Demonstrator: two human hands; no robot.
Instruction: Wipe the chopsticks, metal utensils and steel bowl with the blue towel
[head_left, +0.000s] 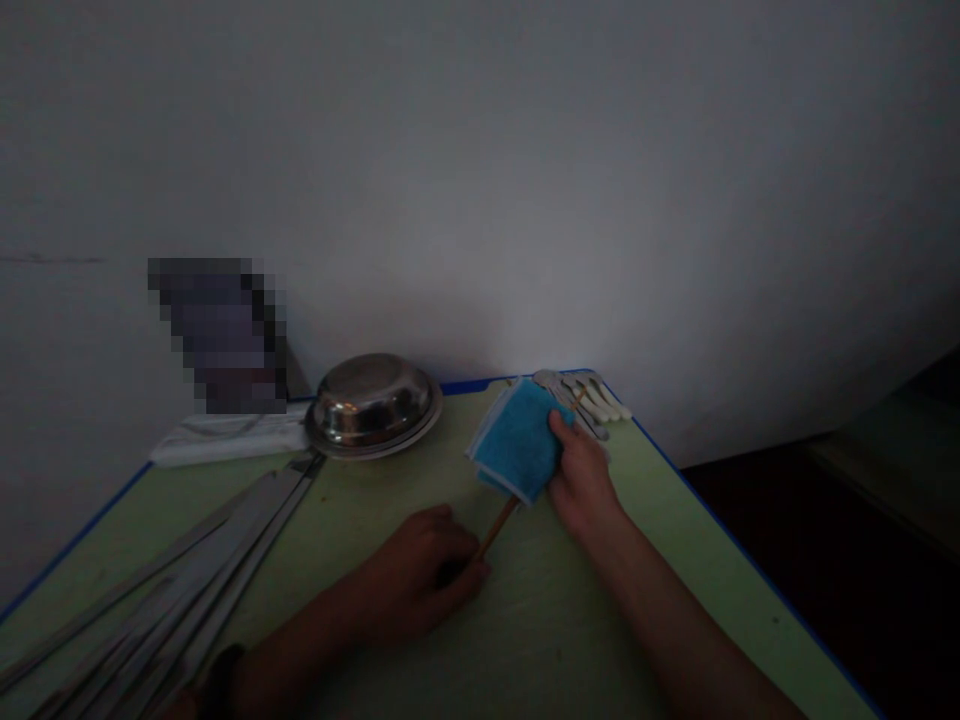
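Note:
My left hand (420,575) is low over the table, its fingers closed on the lower end of a thin wooden chopstick (496,530). My right hand (586,475) grips a folded blue cloth (521,435) with pale edging, thumb on top. The cloth is wrapped around the upper part of the chopstick and hides it there. A narrow tip sticks out beyond the cloth at the upper right. Just behind my right hand lies a group of cutlery (600,398), some metal and some with white handles, partly covered by the cloth.
An upturned shiny metal bowl (375,395) rests on a plate near the wall. Left of it is a folded white cloth (232,440) below a blurred-out upright object (221,335). Long thin greyish strips (202,560) fan across the left of the green, blue-edged table (720,640).

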